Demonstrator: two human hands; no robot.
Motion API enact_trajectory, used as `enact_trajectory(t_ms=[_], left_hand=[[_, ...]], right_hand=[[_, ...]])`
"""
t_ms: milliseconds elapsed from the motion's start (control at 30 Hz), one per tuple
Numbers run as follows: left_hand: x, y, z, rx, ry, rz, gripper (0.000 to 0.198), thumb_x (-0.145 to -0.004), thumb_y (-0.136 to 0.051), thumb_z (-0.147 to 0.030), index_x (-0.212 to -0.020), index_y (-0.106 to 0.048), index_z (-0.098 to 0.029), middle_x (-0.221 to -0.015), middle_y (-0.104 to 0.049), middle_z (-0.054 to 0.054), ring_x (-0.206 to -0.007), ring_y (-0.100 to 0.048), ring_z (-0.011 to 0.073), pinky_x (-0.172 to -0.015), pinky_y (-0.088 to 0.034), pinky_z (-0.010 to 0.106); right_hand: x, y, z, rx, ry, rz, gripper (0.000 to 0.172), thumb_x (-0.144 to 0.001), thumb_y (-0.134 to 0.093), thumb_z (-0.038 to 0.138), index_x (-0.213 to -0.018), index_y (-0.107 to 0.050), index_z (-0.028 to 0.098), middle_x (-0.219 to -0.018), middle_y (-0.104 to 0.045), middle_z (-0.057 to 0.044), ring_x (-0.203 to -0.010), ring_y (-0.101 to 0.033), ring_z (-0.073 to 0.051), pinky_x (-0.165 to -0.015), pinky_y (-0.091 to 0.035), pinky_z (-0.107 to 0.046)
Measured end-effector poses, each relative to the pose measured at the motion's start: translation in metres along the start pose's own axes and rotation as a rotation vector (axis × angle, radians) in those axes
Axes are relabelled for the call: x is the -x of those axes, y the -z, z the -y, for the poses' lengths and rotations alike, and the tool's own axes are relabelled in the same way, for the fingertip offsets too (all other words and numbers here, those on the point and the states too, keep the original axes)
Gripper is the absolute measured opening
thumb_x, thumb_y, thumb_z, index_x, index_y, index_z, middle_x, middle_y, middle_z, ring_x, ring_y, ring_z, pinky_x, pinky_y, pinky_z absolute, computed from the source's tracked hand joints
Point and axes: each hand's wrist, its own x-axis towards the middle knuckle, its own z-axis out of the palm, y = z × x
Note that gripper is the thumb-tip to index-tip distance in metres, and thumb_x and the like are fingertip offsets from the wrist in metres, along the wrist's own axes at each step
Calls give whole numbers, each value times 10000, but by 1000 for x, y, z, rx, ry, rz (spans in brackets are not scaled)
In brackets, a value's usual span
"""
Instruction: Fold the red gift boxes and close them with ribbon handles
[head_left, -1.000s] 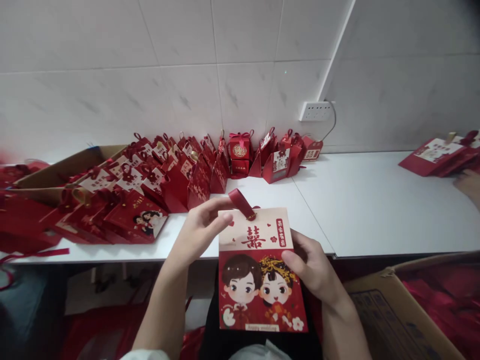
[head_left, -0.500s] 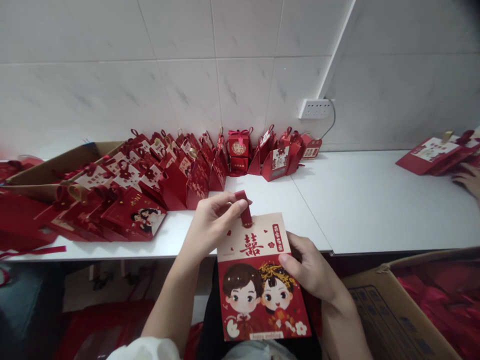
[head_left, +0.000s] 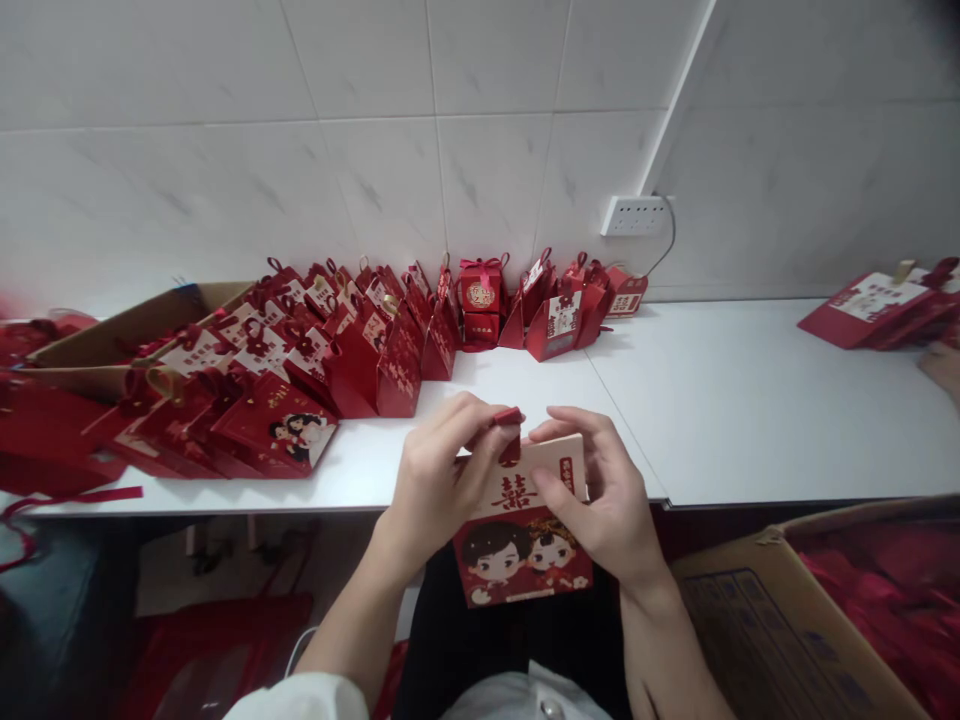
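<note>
From where I stand, the red wedding gift box [head_left: 525, 572] is up off the lap, between the 2 hands, in front of the near edge of the white table [head_left: 712, 400]. Its front shows 2 cartoon faces below a cream flap. The left hand [head_left: 442, 480] has its fingers drawn narrow, thumb and fingertips gathered at the dark red ribbon loop [head_left: 511, 453] on top. The right hand [head_left: 604, 490] grips the flap's upper right side, thumb flat on the front and fingers behind the edge, the gap only as wide as the box.

On the table to the left, more red gift boxes [head_left: 352, 372] stand packed in rows beside an open carton [head_left: 142, 325]. A cardboard box [head_left: 772, 630] of red material sits low at right. Another person's hand [head_left: 943, 372] touches boxes at the far right; I can't tell its grip.
</note>
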Motion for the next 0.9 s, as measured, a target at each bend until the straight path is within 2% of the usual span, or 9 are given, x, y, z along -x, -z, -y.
enact_trajectory(t_ms=[167, 400, 467, 567, 667, 767, 900], left_hand=[[3, -2, -2, -3, -120, -44, 149, -894, -504, -102, -934, -638, -154, -784, -633, 29, -697, -596, 94, -608, -470, 191], [5, -8, -3, 23, -131, -107, 167, -873, -537, -80, -963, -661, -146, -785, -668, 40, -691, -607, 93, -609, -484, 187], [5, -8, -4, 44, -78, -117, 142, -872, -555, -113, -938, -675, -151, -763, -669, 35, -660, -601, 91, -585, -479, 184], [5, -4, -5, 164, 138, -64, 146, -847, -619, -239, -964, -670, -168, -761, -668, 17, -582, -583, 79, -517, -460, 165], [8, 1, -4, 334, 342, 43, 291, -805, -658, -364, -1038, -640, -191, -896, -694, 34, -706, -646, 120, -589, -504, 182], [11, 0, -4, 332, 433, 103, 230, -779, -682, -348, -942, -654, -188, -903, -695, 29, -800, -653, 149, -676, -511, 201], [14, -7, -7, 299, 484, 61, 141, -792, -659, -307, -807, -634, -169, -753, -660, 6, -657, -599, 117, -582, -464, 186]], right_hand=[[-1, -5, 9, 30, 55, -44, 148, -779, -673, 250, -890, -577, 232, -809, -639, 17, -601, -593, -99, -518, -503, -189], [0, -9, 14, -27, -30, -47, 132, -774, -657, 247, -797, -530, 221, -698, -591, 39, -507, -528, -79, -430, -434, -169], [1, -9, 14, -34, -46, -52, 139, -772, -652, 248, -784, -517, 218, -681, -572, 41, -498, -514, -78, -425, -422, -170], [2, -10, 12, -52, -75, -71, 160, -771, -655, 270, -770, -504, 217, -664, -556, 42, -499, -507, -81, -431, -420, -177], [2, -9, 12, -61, -127, -120, 188, -768, -665, 303, -769, -498, 218, -643, -554, 43, -490, -505, -86, -430, -420, -182], [1, -9, 13, -63, -168, -162, 190, -774, -660, 321, -767, -501, 218, -613, -544, 48, -482, -498, -84, -432, -416, -180], [0, -7, 12, -63, -134, -135, 185, -767, -658, 310, -765, -499, 216, -598, -539, 48, -476, -502, -91, -421, -408, -186]])
